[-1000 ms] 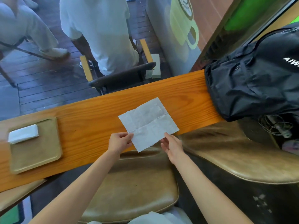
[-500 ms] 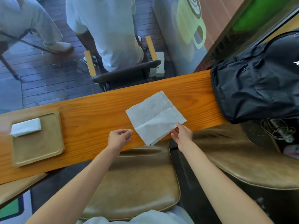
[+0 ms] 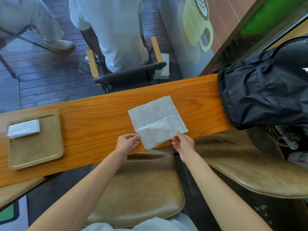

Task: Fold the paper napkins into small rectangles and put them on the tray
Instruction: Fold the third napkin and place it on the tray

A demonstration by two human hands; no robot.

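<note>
Napkins number two: one unfolded napkin [image 3: 157, 120] pinched by left hand [image 3: 127, 142] and right hand [image 3: 183, 144], one folded napkin [image 3: 23, 128] on the single tray [image 3: 36, 154].

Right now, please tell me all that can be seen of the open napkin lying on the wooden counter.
The open napkin is thin white paper, slightly wrinkled, with crossing fold creases. It lies flat and turned at an angle on the orange wooden counter, its near corner passing over the counter's near edge. Layered edges show at its far and near corners. The left hand touches its near left edge; the right hand holds the near right edge.
</note>
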